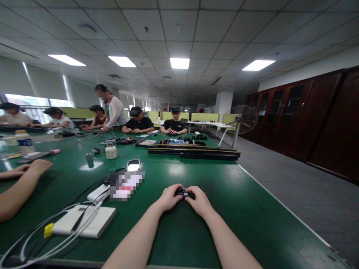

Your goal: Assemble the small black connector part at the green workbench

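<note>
Both hands are meeting at table centre, near the front edge; left hand (168,198) and right hand (199,201) are pinching a small black part (184,193) between them, fingers curled in tight from either side, knuckles up; the part is sitting just above the green table (252,209), mostly hidden by the fingers, so its shape is hard to tell; a bit of red is showing on it. It is looking light and rigid, probably hard plastic or metal, small enough to slip or flick away; a fingertip pinch on its two ends, as the hands are doing now, seems the sensible hold, low over the table so a drop would go nowhere. To the left a white box (92,224) is lying with white cables (42,239) looping off it, a phone (133,164) beyond; another person's arm (19,186) is resting at the left edge; black bars (196,152) are lying further back; several people are sitting at the far end.
</note>
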Tool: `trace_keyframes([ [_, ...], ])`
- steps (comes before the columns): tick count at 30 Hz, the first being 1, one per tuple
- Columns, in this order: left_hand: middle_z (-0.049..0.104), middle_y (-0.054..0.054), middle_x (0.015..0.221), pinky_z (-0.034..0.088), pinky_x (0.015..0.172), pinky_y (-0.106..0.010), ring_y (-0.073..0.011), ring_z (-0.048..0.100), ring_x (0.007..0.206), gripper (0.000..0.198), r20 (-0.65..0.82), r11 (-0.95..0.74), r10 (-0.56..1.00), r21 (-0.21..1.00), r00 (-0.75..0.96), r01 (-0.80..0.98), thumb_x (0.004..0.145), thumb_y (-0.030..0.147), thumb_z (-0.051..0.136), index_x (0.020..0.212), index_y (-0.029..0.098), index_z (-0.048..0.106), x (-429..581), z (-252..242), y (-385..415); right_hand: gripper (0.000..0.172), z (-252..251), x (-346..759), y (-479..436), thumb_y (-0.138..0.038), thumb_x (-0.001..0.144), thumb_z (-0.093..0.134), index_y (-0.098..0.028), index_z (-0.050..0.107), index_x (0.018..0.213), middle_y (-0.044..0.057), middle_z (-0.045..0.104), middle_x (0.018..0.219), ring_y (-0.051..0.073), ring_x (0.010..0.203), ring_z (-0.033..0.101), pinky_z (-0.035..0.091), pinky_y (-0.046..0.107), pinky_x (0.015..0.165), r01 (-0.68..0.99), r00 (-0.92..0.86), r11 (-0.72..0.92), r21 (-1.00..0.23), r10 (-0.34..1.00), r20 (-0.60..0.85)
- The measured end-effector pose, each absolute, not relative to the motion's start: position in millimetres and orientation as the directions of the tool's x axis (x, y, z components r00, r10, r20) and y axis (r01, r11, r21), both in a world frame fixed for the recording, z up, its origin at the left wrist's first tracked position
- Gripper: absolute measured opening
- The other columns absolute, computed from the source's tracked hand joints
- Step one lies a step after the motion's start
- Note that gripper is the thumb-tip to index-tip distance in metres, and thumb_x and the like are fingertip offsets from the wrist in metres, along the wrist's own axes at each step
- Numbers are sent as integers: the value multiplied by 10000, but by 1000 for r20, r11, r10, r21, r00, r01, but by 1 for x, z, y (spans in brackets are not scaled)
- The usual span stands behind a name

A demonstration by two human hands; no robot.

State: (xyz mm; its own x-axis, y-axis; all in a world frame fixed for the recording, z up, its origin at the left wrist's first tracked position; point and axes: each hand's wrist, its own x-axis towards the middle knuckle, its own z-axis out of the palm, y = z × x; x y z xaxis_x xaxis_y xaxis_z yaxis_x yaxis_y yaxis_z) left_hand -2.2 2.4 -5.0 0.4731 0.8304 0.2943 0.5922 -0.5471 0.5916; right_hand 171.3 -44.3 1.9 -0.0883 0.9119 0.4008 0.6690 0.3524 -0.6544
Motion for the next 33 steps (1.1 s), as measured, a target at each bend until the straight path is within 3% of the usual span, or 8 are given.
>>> trace_keyframes([
  [4,613,-69,1148,410,947,-338,-235,552,1076,488,283,-518,848,620,447,589,722,253,605,1197,203,503,-2,-6,3,189,0,172,-43,-192,691,594,-221,635,873,41,615,963,190,920,571,435,320,844,687,-91,341,-641,916,391],
  [10,633,-53,1097,433,915,-319,-224,575,1026,390,286,-539,836,589,469,602,726,261,591,1110,207,561,-1,-2,0,162,-4,172,-40,-200,697,592,-226,629,853,34,614,961,185,918,568,425,317,837,725,-101,324,-608,923,371],
  [20,613,-71,1138,417,939,-309,-220,562,1052,441,285,-538,835,599,470,592,724,252,598,1156,180,541,-1,-4,2,159,-1,171,-45,-224,750,573,-246,615,901,29,623,992,195,941,552,406,326,837,784,-133,340,-519,909,394],
  [33,597,-91,1105,417,920,-319,-225,554,1035,398,305,-530,844,598,440,602,723,218,605,1114,162,555,-2,-6,4,163,6,171,-46,-228,752,551,-222,619,901,48,634,995,215,967,546,413,356,861,731,-90,362,-579,892,444],
])
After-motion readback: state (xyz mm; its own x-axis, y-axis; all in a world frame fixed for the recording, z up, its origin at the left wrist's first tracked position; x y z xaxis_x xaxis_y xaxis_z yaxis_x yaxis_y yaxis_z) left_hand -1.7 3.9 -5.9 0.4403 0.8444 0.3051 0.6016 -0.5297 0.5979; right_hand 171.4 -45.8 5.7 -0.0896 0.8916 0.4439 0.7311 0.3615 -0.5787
